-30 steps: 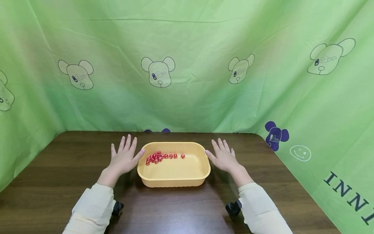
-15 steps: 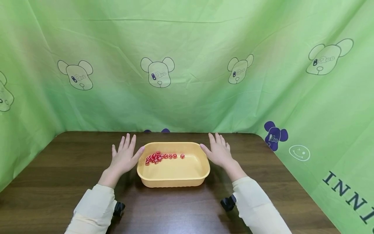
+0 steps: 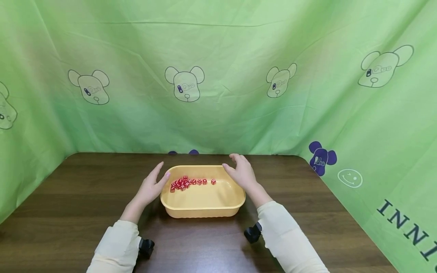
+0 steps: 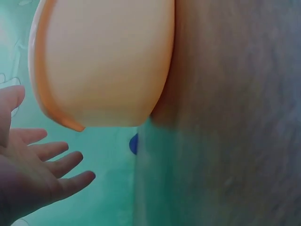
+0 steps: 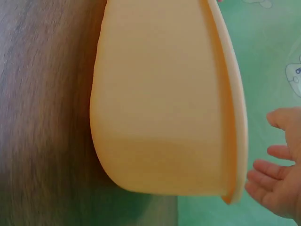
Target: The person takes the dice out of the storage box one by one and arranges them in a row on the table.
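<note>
A person's cream-coloured fabric sleeves flank a shallow, rounded rectangular yellow plastic-looking tray in the head view, the tray sitting upright on a dark brown wood-grain table. Inside, small red cube-shaped dice with white pips cluster toward the left wall, a short row running right to a lone die at its end. The left hand hangs by the tray's far left corner, the right hand over the far right. A bright green printed fabric backdrop hangs behind.

The left wrist view shows that hand's grip spread, fingers fanned and holding nothing, beside the tray's outer wall.

In the right wrist view, the other grip is loosely spread, fingers lightly bent and nothing held, just beside the rim; whether they touch cannot be told.

The step in hand looks like a poised approach, no die yet gripped. Handling the dice would call for lowering a hand inside and pinching one between thumb and fingertip; the lone die, clear of neighbours, looks the simplest to take.
</note>
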Action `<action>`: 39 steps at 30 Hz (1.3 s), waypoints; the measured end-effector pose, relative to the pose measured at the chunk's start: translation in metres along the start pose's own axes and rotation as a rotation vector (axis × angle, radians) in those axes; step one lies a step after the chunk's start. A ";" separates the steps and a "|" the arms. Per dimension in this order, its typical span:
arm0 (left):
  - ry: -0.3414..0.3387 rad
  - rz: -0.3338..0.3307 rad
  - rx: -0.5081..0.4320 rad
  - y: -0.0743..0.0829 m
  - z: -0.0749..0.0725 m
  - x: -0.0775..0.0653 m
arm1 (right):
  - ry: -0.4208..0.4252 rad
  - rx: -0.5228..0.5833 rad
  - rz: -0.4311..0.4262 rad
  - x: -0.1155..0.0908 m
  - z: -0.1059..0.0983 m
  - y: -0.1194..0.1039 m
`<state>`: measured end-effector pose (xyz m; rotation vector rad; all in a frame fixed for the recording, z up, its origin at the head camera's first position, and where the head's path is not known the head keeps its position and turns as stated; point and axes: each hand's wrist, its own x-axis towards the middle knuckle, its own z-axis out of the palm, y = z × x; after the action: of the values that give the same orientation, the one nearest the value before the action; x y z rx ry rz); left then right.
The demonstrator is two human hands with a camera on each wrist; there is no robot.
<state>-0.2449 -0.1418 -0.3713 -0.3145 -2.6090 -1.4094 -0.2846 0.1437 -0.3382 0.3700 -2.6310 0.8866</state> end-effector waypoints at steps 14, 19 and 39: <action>-0.060 -0.133 -0.330 -0.011 0.012 -0.001 | -0.234 0.221 0.023 0.006 0.029 0.002; -0.071 -0.168 -0.359 -0.014 0.014 -0.002 | -0.265 0.256 0.049 0.005 0.034 0.003; -0.116 -0.313 -0.735 -0.026 0.014 -0.006 | -0.295 0.261 0.191 0.012 0.055 0.012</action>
<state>-0.2464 -0.1443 -0.4009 -0.0632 -2.1741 -2.4979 -0.3125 0.1174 -0.3810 0.3399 -2.8588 1.3383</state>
